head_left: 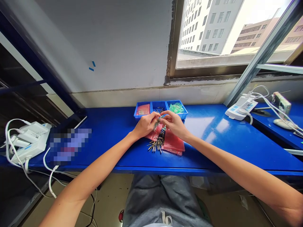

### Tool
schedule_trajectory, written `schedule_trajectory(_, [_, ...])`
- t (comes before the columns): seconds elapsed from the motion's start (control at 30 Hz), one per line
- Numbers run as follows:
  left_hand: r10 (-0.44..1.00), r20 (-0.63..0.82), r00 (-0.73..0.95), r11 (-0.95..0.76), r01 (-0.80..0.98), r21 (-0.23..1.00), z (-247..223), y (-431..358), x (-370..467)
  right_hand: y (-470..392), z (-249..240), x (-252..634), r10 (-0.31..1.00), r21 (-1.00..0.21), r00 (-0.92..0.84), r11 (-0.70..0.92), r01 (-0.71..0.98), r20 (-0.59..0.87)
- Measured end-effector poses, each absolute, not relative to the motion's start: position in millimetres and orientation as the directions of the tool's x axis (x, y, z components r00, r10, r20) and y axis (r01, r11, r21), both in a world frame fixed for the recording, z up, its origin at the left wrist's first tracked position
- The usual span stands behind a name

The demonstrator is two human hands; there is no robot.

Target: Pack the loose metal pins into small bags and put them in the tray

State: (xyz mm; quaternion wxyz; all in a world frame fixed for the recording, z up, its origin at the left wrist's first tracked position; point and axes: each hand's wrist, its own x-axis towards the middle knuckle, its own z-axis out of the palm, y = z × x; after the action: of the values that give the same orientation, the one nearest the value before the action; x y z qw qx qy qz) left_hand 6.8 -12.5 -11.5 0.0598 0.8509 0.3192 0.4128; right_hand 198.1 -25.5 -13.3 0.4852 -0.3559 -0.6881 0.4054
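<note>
On my feed, a blue plastic three-compartment tray sits at the back of the flat blue table: flat red plastic bags left, thin black-and-gold metal pins centre, crumpled green plastic bags right. Before it, I see more pins between red bags.
</note>
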Motion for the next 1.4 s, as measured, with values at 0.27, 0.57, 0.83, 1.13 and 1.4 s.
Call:
schedule_trajectory(0.27, [0.582, 0.677, 0.451, -0.789, 0.514, 0.336, -15, -14, 8, -22, -6, 202, 0.832, -0.775, -0.091, 0.545, 0.319, 0.547])
schedule_trajectory(0.57, [0.565, 0.663, 0.492, -0.757, 0.629, 0.178, -15, -14, 5, -26, -1, 200, 0.906, -0.908, -0.115, 0.415, 0.046, 0.408])
schedule_trajectory(0.83, [0.582, 0.667, 0.466, -0.746, 0.633, 0.208, -10, -12, 4, -28, 2, 202, 0.876, -0.881, -0.241, 0.456, 0.130, 0.418])
schedule_trajectory(1.13, [0.630, 0.595, 0.498, -0.719, 0.664, 0.205, -8, -15, 6, -22, 2, 207, 0.767, -0.629, -0.167, 0.613, 0.477, 0.620])
schedule_trajectory(1.4, [0.637, 0.599, 0.485, -0.719, 0.655, 0.235, -11, -9, 3, 9, 10, 242, 0.876, -0.875, 0.106, 0.447, 0.189, 0.470])
